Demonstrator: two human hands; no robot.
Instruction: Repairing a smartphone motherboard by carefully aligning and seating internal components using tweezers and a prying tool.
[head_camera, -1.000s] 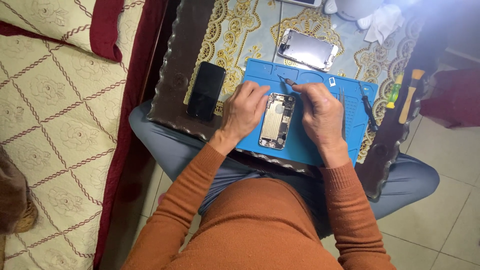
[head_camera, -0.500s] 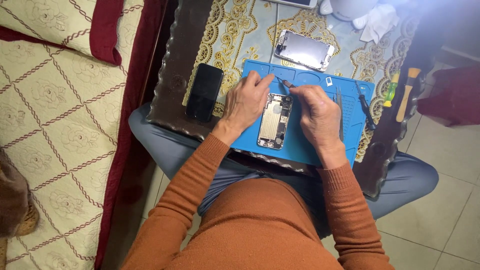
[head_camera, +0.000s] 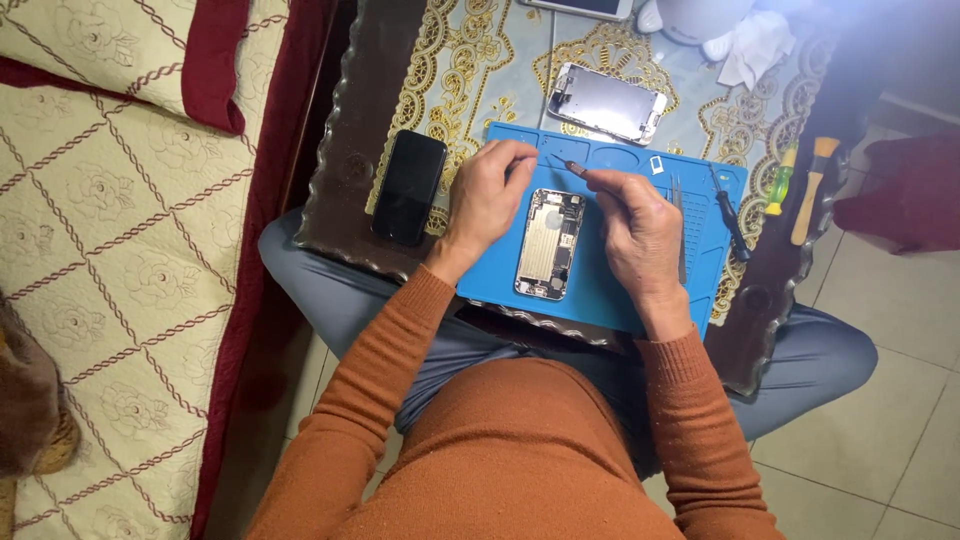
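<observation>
An opened phone body (head_camera: 548, 245), its insides showing, lies on a blue work mat (head_camera: 690, 200). My left hand (head_camera: 487, 195) rests on the mat just left of the phone's top, fingers curled near the mat's far edge. My right hand (head_camera: 637, 228) sits right of the phone and pinches a thin dark tool (head_camera: 576, 169) whose tip points left above the phone. Whether the left fingers hold anything small is hidden.
A dark phone (head_camera: 409, 186) lies left of the mat on the patterned tablecloth. A detached screen (head_camera: 606, 103) lies beyond the mat. Tweezers (head_camera: 680, 225) and a black screwdriver (head_camera: 730, 212) lie on the mat's right side. More tools (head_camera: 805, 190) sit at the table's right edge.
My left hand has slid from the phone body up and left to the mat's far edge. The right hand has lifted the tool tip off the phone.
</observation>
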